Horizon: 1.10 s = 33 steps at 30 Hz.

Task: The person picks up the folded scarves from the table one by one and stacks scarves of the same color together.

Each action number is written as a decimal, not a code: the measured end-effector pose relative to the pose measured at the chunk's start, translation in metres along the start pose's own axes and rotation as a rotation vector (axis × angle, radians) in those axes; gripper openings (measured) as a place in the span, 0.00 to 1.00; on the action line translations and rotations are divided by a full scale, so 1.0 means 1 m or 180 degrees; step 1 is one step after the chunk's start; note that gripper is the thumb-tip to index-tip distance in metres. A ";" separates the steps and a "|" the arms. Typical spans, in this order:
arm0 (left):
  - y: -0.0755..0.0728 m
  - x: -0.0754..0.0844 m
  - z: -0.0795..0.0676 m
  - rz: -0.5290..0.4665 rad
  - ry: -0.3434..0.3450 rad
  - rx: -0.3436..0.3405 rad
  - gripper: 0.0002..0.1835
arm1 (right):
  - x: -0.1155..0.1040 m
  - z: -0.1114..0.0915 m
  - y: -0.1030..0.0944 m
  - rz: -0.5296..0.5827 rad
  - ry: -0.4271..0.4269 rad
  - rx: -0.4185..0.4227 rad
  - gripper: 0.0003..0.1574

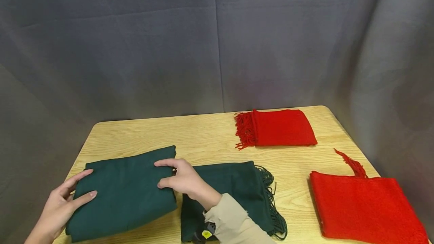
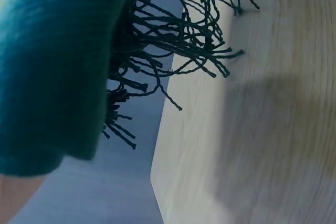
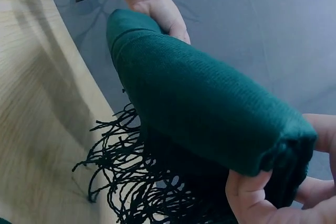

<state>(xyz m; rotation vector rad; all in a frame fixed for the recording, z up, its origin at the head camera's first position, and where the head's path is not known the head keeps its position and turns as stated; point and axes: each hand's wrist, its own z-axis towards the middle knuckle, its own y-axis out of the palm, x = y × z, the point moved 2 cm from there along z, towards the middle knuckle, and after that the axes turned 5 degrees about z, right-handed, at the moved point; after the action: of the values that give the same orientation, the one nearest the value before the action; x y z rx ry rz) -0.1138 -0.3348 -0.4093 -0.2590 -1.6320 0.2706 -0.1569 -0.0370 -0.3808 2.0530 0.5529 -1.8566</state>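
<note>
Both my hands hold a folded dark green fringed scarf point(image 1: 123, 195) above the left part of the table. My left hand point(image 1: 61, 206) grips its left edge, thumb on the upper face. At the opposite edge, my right hand point(image 1: 184, 178) pinches the cloth with thumb and fingers. The right wrist view shows the folded layers between both hands, and loose fringe point(image 3: 126, 166) hangs from the underside. That fringe is hidden in the head view. A second folded green scarf point(image 1: 234, 180) lies mid-table, partly behind my right forearm, its fringe facing right.
A folded red scarf point(image 1: 285, 127) lies at the back right of the wooden table point(image 1: 142, 134), fringe to the left. Another folded red scarf point(image 1: 366, 208) sits at the front right, with some fringe poking out behind. A grey curtain point(image 1: 152, 48) surrounds the table.
</note>
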 end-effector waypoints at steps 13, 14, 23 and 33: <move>0.019 0.018 -0.007 -0.0120 0.0120 0.0090 0.33 | -0.010 -0.015 -0.019 0.0157 -0.0120 -0.0026 0.28; 0.020 0.020 -0.007 -0.0143 0.0153 0.0091 0.33 | -0.011 -0.016 -0.021 0.0158 -0.0138 -0.0025 0.27; 0.036 0.030 -0.012 -0.0311 0.0296 0.0130 0.33 | -0.011 -0.025 -0.035 0.0316 -0.0116 -0.0052 0.26; 0.046 0.048 -0.012 -0.0206 0.0488 0.0100 0.33 | -0.017 -0.035 -0.049 0.0352 -0.0339 -0.0078 0.26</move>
<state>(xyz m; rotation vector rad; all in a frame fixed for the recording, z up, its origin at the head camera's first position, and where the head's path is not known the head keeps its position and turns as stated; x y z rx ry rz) -0.1055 -0.2750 -0.3780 -0.1979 -1.4807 0.2214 -0.1512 0.0218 -0.3593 1.9154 0.4238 -1.8722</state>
